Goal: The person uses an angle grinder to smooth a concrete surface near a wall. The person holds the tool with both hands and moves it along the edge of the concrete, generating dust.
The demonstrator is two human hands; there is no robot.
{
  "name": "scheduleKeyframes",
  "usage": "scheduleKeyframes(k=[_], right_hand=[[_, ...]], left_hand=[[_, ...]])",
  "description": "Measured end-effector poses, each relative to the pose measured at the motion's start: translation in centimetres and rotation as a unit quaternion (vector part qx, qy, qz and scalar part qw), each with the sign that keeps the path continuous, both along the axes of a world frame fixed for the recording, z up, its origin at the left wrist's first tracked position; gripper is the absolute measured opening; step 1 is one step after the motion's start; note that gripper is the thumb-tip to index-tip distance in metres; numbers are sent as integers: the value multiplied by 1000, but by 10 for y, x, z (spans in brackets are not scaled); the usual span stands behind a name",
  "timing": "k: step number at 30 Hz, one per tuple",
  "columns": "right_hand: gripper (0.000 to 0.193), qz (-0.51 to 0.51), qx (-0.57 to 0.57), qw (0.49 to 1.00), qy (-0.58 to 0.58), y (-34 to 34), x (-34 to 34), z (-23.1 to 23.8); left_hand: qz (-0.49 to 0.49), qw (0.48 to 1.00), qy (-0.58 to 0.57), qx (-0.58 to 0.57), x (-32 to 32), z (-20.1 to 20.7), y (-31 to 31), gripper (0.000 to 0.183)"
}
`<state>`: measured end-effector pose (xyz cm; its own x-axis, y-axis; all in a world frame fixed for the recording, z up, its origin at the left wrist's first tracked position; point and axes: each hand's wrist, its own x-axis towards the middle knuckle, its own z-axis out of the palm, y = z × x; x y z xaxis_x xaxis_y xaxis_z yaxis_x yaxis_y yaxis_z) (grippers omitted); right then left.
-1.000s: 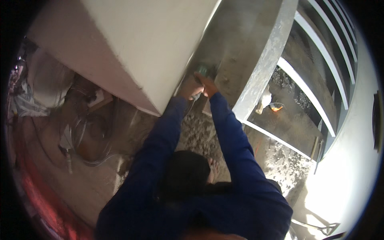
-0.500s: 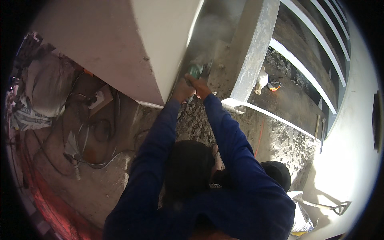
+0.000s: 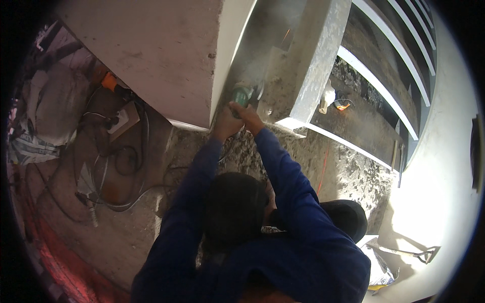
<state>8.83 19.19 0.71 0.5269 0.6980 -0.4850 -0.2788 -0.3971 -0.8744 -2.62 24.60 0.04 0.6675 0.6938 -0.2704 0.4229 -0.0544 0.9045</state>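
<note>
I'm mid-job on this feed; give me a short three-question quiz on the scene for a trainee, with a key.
1. What colour is the body of the power tool at the person's hands? A) red B) green C) yellow
2. True or false: the two hands are spread far apart.
3. Fill in the missing word: the long white bars are on the ____ side of the picture.

Key:
1. B.
2. False: the left hand and right hand are close together at the tool.
3. Right.

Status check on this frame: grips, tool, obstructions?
Left grip and right grip on green power tool. Tool in narrow gap. Pale wall close left; haze beyond.
</note>
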Motion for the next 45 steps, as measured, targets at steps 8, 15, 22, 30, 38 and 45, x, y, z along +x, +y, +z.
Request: scheduleKeyframes(k=[8, 15, 22, 30, 38, 45], right_hand=[[54, 3, 60, 996, 64, 32, 29, -8], [57, 23, -4, 1000, 15, 4, 3, -17], [61, 77, -12, 997, -20, -32, -33, -14], [62, 40, -19, 999, -20, -49, -58, -5], [61, 47, -25, 996, -77, -8, -7, -33], [47, 20, -48, 994, -99, 0, -2, -30]], left_hand=[[-19, 998, -11, -54, 32, -9, 33, 60], [36, 997, 30, 59, 0, -15, -3, 84], [37, 998, 46, 11, -45, 0, -35, 90], [40, 996, 76, -22, -63, -1, -58, 89], [50, 998, -19, 24, -18, -3, -19, 75], [39, 995, -33, 85, -8, -26, -2, 76]])
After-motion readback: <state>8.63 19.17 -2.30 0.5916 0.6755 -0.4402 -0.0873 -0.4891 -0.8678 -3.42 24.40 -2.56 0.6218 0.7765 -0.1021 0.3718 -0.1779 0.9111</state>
